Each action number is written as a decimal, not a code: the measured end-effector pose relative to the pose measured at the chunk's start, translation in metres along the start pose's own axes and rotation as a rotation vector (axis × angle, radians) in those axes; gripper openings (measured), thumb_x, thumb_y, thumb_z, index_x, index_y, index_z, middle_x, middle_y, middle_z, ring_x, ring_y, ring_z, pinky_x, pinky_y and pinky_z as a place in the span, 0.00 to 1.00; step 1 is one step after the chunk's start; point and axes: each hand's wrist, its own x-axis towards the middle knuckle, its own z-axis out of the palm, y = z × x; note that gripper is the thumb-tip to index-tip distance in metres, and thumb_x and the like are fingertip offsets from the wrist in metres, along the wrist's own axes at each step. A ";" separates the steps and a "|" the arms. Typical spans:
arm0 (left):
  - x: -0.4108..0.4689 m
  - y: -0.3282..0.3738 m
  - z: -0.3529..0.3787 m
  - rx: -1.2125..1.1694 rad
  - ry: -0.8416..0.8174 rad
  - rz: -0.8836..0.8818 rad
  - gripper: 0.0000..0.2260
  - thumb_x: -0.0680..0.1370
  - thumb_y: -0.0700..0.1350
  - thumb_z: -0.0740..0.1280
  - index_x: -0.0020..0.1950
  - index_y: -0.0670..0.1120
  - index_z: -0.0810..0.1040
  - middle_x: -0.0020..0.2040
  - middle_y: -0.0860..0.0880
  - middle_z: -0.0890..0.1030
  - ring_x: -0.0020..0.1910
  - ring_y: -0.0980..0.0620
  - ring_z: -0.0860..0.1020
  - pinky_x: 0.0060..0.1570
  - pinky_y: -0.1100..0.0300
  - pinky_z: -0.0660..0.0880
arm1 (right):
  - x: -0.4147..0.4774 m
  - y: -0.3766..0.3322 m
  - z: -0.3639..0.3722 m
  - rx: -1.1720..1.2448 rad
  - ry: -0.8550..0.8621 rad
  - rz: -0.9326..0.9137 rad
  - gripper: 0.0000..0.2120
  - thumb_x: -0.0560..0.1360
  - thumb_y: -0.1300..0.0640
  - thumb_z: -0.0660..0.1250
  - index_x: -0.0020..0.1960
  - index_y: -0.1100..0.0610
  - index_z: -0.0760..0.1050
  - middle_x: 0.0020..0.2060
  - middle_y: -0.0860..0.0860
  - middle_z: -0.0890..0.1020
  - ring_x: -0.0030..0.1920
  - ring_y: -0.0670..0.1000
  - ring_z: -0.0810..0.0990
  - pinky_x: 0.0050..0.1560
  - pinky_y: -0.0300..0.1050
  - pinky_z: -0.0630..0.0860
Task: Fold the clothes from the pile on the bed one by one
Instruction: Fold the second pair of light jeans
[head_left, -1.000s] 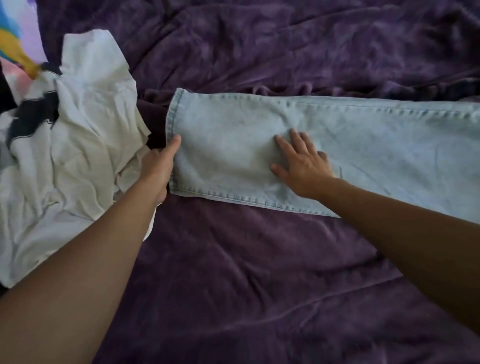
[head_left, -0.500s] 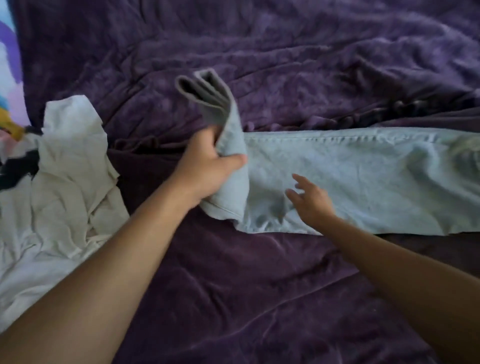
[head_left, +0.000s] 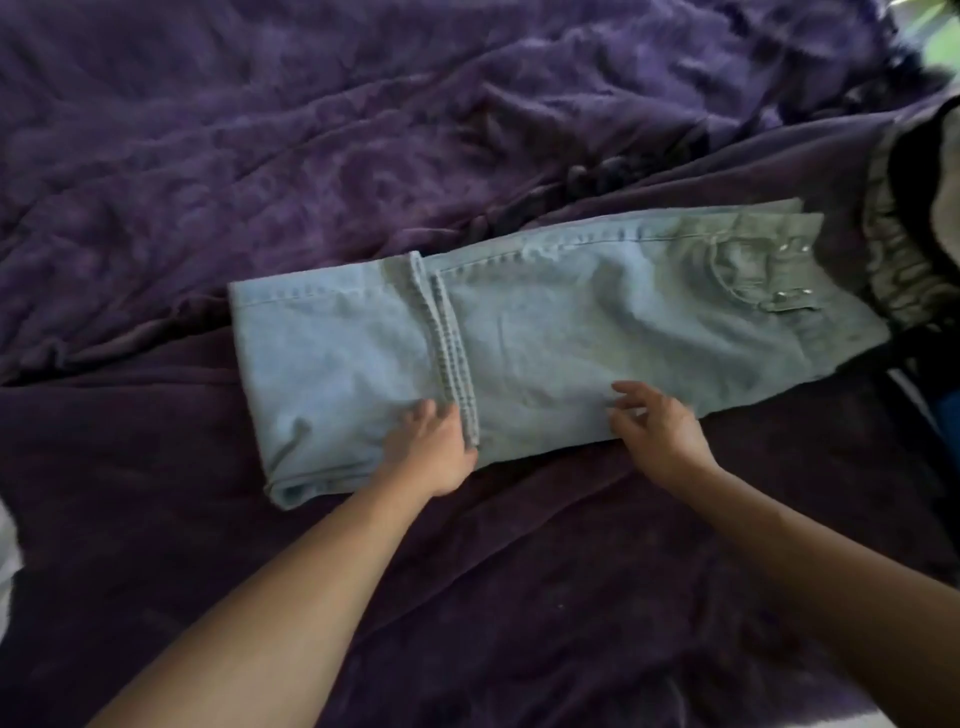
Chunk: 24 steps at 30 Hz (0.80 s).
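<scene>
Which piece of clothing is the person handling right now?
The light blue jeans, legs folded over, with the left hand and right hand on their near edge. The dark garment at the right and the white cloth at the left lie untouched.

The bed (head_left: 467, 597) fills the frame under a rumpled purple blanket (head_left: 311, 130), bunched into ridges across the upper half. Pale blue jeans (head_left: 571, 332) lie flat across the middle, their leg end folded over at the left and their waistband toward the right. A dark garment with grey trim (head_left: 893, 249) lies at the right edge. A scrap of white cloth (head_left: 6, 566) shows at the left edge.
</scene>
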 end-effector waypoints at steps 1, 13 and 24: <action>0.003 0.012 0.000 0.014 0.063 0.006 0.21 0.77 0.55 0.64 0.66 0.47 0.67 0.64 0.42 0.68 0.62 0.39 0.70 0.59 0.48 0.71 | 0.007 0.008 -0.020 -0.012 0.040 0.002 0.17 0.74 0.55 0.67 0.63 0.52 0.76 0.49 0.47 0.82 0.49 0.51 0.82 0.49 0.44 0.75; 0.048 0.130 0.054 0.227 -0.025 0.078 0.29 0.80 0.51 0.54 0.77 0.60 0.41 0.78 0.41 0.38 0.75 0.33 0.43 0.68 0.35 0.54 | 0.130 0.091 -0.190 0.198 0.148 0.423 0.45 0.63 0.39 0.78 0.72 0.57 0.66 0.65 0.53 0.75 0.62 0.55 0.76 0.62 0.53 0.75; 0.008 0.112 0.019 0.018 0.172 0.164 0.17 0.79 0.46 0.59 0.67 0.47 0.72 0.65 0.45 0.72 0.63 0.45 0.71 0.59 0.51 0.71 | 0.078 -0.029 -0.197 0.622 -0.102 0.012 0.08 0.70 0.61 0.74 0.49 0.57 0.81 0.42 0.52 0.86 0.43 0.51 0.85 0.43 0.45 0.82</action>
